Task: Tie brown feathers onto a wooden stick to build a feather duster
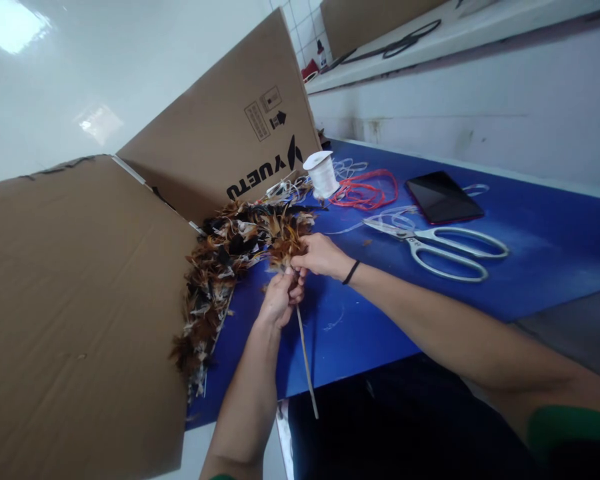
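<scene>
A feather duster with brown feathers (285, 233) and a thin pale stick (306, 360) is between my hands, above the blue table. My left hand (281, 297) grips the stick just below the feathers, its fingers wrapped round it. Just above it, my right hand (320, 257), with a black band on the wrist, pinches at the base of the feathers; its fingertips are partly hidden. A heap of loose brown, black and white feathers (205, 300) lies to the left, along the cardboard.
Scissors (430, 247) lie right of my hands, with a dark phone (444, 197) behind. A white spool (322, 175) stands beside tangled red string (370, 190). Cardboard panels (80, 300) border the left and back of the blue table (370, 327). A pale ledge (430, 47) runs behind.
</scene>
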The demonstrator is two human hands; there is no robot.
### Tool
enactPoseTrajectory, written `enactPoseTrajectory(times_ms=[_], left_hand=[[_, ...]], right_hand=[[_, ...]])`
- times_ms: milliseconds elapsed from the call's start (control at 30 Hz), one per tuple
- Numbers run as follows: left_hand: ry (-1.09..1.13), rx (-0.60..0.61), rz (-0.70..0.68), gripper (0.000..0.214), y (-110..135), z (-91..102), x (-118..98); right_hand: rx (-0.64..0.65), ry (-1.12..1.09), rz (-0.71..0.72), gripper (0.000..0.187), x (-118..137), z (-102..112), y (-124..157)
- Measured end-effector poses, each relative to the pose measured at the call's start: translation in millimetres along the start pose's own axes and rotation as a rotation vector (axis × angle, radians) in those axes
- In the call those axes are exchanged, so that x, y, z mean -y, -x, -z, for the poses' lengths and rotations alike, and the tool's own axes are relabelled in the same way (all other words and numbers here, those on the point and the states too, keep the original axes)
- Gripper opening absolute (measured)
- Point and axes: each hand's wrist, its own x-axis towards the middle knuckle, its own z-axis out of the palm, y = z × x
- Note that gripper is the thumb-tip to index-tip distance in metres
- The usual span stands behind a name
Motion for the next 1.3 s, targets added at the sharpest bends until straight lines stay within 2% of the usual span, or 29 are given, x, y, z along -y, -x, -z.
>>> enactPoseTrajectory(times_ms=[333,533,667,733,800,900,1000,1100,1200,1300], left_hand=[[-0.088,-0.055,0.022,0.037,-0.1,-0.8,2.4],[-0.062,-0.042,0.066,0.037,0.1,1.0,0.4],[0.002,-0.016,0.068,0.035,0.1,2.8,-2.3],[0.041,-0.044,0.058,0.035,0.2,4.1,-4.9],[0.080,-0.066,0.040,0.034,0.9,5.8,-8.4],[0.137,-0.055,0.010,0.028,3.5,9.5,-16.1],[0.199,-0.040,-0.045,0.024,8.7,13.7,-27.7],[0.255,-0.051,-0.120,0.019,15.4,17.5,-41.7],[0.290,-0.075,-0.162,0.016,21.1,20.6,-52.7],[0.304,-0.098,-0.177,0.016,23.3,23.5,-56.7]], right_hand=[[-0.042,0.155,0.047,0.011,5.7,2.6,5.1],[0.043,0.002,0.039,0.019,-5.0,-0.1,-1.0],[0.101,-0.169,0.002,0.012,-2.6,1.8,-4.2],[0.052,-0.250,-0.023,0.010,1.9,6.1,-5.6],[-0.035,-0.310,-0.033,0.016,5.4,11.8,-7.7],[-0.147,-0.350,-0.020,0.019,4.4,19.4,-12.9],[-0.202,-0.266,0.010,0.012,-4.3,20.6,-18.1],[-0.169,-0.049,0.108,0.002,-16.4,13.2,-20.1],[-0.067,0.227,0.286,0.012,-26.6,-0.7,-18.1],[0.103,0.459,0.447,0.023,-31.9,-17.9,-15.5]])
